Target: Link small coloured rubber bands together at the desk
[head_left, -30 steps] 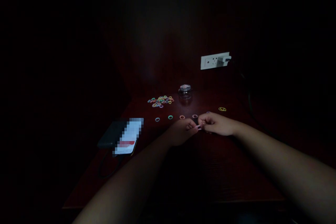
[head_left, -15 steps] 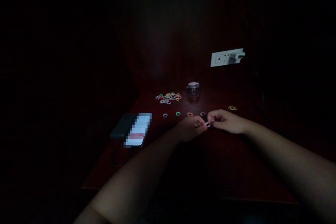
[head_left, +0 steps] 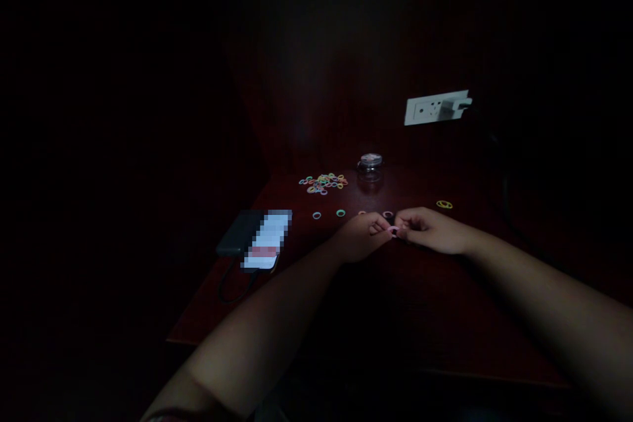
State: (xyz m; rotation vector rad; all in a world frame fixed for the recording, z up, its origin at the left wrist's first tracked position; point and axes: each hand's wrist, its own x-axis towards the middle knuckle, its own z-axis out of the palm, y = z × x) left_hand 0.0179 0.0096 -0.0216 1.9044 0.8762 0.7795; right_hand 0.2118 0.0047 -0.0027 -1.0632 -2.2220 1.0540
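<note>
Between my two hands is a small pink hair tie (head_left: 393, 229), pinched at both sides by the fingertips. My left hand (head_left: 363, 237) is closed on its left side, and my right hand (head_left: 430, 231) is closed on its right side. Just beyond the hands lie single hair ties in a row: a blue one (head_left: 317, 211), a green one (head_left: 341, 210), an orange one partly covered by my left hand, and a pinkish one (head_left: 388, 212). Yellow hair ties (head_left: 444, 201) lie right of my right hand.
A pile of coloured hair ties (head_left: 316, 188) lies farther back, beside a clear lidded jar (head_left: 370, 175). At the left are a lit phone (head_left: 267, 241) and a dark flat box (head_left: 236, 234) with a cable. A wall socket (head_left: 420, 112) holds a plug. The surroundings are very dark.
The pink hair tie has turned between my fingers and shows a rounder loop now. The whole view has shifted slightly; the things on the table appear a little farther right.
</note>
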